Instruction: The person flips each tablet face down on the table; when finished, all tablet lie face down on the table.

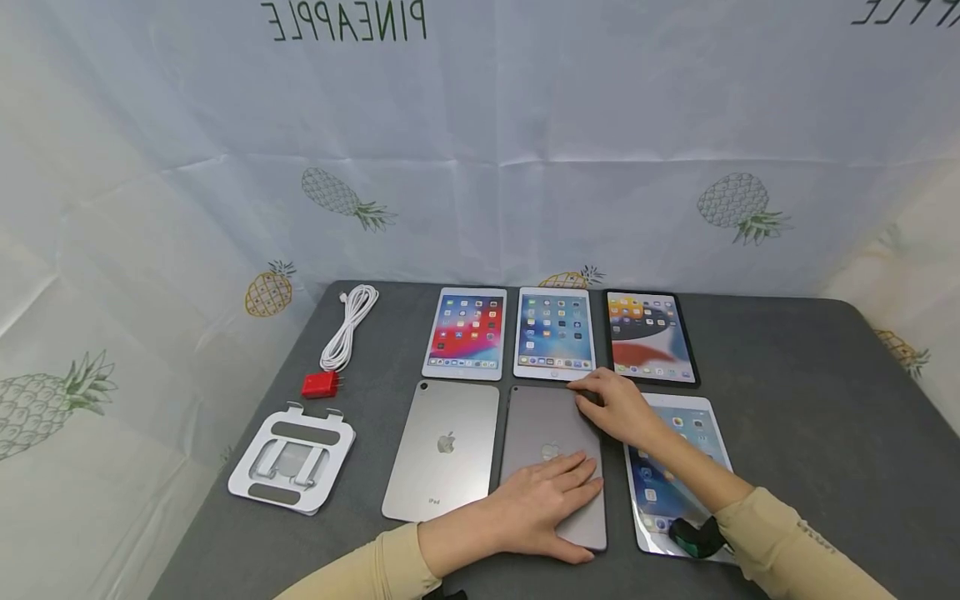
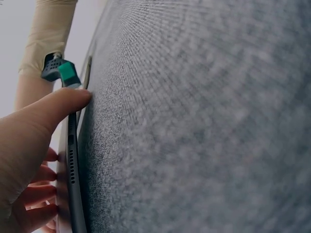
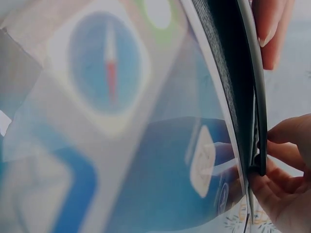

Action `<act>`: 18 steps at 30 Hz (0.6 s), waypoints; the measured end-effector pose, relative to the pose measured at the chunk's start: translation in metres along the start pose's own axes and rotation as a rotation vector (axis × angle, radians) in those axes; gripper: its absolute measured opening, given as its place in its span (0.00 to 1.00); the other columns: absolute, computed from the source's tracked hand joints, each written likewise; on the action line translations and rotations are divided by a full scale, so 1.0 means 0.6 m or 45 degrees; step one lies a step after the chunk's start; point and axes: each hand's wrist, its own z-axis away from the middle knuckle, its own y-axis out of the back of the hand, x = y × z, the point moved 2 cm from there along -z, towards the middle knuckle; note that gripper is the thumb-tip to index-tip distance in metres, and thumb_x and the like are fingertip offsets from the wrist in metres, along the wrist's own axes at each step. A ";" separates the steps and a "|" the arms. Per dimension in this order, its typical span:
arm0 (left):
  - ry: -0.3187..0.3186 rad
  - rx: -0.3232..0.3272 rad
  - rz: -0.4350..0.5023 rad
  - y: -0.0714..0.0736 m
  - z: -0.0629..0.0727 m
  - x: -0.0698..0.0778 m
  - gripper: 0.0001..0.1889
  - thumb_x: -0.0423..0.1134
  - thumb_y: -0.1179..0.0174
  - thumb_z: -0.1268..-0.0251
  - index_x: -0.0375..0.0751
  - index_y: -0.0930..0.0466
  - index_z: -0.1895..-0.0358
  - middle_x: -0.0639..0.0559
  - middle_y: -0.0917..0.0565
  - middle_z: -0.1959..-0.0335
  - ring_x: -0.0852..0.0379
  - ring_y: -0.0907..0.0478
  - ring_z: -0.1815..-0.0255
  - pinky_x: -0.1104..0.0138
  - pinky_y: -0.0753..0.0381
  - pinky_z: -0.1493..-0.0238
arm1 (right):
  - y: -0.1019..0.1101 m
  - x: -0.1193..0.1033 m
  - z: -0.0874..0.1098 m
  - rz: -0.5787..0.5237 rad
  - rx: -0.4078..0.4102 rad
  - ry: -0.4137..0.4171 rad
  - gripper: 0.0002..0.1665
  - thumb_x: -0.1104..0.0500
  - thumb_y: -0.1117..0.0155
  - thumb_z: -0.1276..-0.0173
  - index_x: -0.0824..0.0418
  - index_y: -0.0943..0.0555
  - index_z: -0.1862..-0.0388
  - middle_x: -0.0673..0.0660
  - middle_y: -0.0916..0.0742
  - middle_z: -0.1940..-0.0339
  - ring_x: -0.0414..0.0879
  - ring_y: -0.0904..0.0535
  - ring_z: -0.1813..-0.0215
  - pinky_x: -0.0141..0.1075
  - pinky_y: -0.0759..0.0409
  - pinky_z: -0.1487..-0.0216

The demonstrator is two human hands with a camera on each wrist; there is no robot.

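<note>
A grey tablet [image 1: 542, 425] lies back side up in the middle of the front row. My left hand [image 1: 542, 504] rests across its lower part, fingers straight and spread over the back; in the left wrist view the thumb [image 2: 73, 99] reaches over the bottom edge. At the tablet's top right corner, my right hand [image 1: 618, 408] pinches the edge with thumb and fingers, as the right wrist view shows. Below that forearm a white-framed tablet [image 1: 678, 425] lies screen up, lit, partly hidden by the arm. To the left is a silver tablet [image 1: 446, 442], back up.
Behind stand three lit tablets in a row: two white-framed ones [image 1: 465, 333] [image 1: 555, 333] and a black-framed tablet [image 1: 651, 337]. At the left lie a coiled white cable [image 1: 347, 329], a red charger [image 1: 320, 384] and a folded white stand [image 1: 292, 458]. A pineapple-print cloth [image 1: 465, 208] hangs at the back.
</note>
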 end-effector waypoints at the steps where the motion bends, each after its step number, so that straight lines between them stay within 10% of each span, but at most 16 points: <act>1: 0.002 0.000 0.000 0.000 0.000 0.000 0.42 0.69 0.42 0.42 0.44 0.30 0.31 0.46 0.32 0.29 0.54 0.41 0.26 0.68 0.41 0.30 | 0.000 -0.001 0.000 0.006 0.007 0.006 0.14 0.65 0.33 0.37 0.63 0.14 0.52 0.56 0.17 0.62 0.50 0.21 0.62 0.45 0.22 0.61; 18: 0.007 0.027 -0.022 -0.007 -0.002 -0.004 0.42 0.71 0.43 0.42 0.44 0.28 0.32 0.46 0.30 0.30 0.54 0.38 0.27 0.68 0.37 0.33 | -0.004 -0.002 -0.004 0.042 -0.021 0.026 0.14 0.65 0.34 0.37 0.64 0.14 0.53 0.59 0.16 0.58 0.56 0.20 0.55 0.53 0.21 0.52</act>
